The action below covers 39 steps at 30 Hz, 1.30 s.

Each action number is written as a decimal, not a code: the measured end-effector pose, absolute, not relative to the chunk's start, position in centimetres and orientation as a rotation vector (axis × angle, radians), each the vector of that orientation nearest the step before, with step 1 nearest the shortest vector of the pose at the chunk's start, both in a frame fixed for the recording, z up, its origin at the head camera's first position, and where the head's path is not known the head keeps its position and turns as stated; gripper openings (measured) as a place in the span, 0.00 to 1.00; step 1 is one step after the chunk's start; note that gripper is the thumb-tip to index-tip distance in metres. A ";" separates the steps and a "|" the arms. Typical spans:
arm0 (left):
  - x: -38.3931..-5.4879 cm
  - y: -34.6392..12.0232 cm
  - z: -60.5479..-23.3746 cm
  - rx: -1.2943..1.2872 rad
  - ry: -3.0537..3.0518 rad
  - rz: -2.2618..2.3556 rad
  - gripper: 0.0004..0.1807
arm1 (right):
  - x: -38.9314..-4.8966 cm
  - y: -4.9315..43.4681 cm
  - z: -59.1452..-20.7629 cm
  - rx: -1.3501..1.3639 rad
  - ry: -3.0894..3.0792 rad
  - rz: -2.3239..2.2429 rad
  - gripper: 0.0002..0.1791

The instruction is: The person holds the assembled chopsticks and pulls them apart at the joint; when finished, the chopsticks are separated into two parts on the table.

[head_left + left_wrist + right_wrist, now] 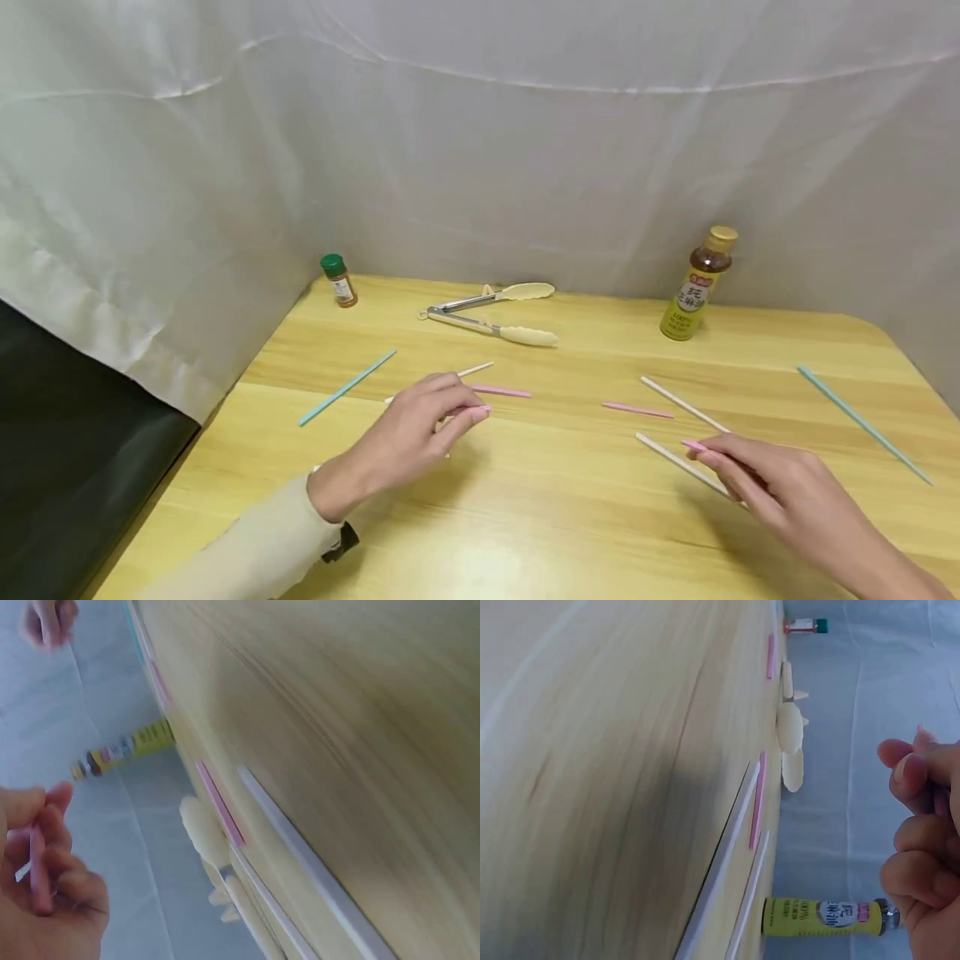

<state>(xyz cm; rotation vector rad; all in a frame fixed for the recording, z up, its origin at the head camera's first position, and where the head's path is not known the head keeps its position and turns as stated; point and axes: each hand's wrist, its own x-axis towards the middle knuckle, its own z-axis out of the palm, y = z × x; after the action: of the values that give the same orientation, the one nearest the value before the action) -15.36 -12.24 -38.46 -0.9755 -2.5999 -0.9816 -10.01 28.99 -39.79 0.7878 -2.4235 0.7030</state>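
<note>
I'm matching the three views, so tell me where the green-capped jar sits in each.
Head: jar left of centre, about mid-height.
Left wrist: not in the picture.
Right wrist: near the top edge, right of centre.
Shared landmark: yellow bottle, in all three.

Head view bright; glare on wooden tabletop [501,546] at lower centre; soft shadows beneath left hand [412,429] and right hand [783,483]. Wrist views dimmer, cooler, hazier; sesame oil bottle [129,750] blurred in left view.
</note>
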 end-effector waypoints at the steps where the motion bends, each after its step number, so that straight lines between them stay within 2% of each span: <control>1: -15.7 -12.8 -38.4 -0.962 -2.623 -0.976 0.09 | -10.0 29.4 -39.7 0.770 -2.452 0.679 0.15; 13: -18.0 -14.2 -37.9 -1.067 -2.714 -0.808 0.13 | -12.3 30.4 -40.4 0.824 -2.468 0.648 0.25; 16: -18.4 -14.2 -37.8 -1.053 -2.769 -0.820 0.12 | -13.0 29.9 -40.3 0.796 -2.495 0.600 0.24; 24: -19.4 -13.0 -38.0 -1.054 -2.844 -0.837 0.06 | -14.3 27.7 -40.3 0.659 -2.671 0.573 0.11; 31: -19.9 -11.9 -38.7 -1.089 -2.835 -0.647 0.03 | -15.4 26.3 -40.5 0.684 -2.698 0.573 0.11; 39: -20.3 -11.0 -39.1 -1.112 -2.812 -0.493 0.04 | -16.6 25.8 -41.0 0.732 -2.755 0.593 0.10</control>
<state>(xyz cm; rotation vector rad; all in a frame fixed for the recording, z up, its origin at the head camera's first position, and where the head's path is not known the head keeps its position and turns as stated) -20.33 -10.95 -39.12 -1.1121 -2.8125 -0.4927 -16.62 25.77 -40.96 0.7320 -2.7553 0.5935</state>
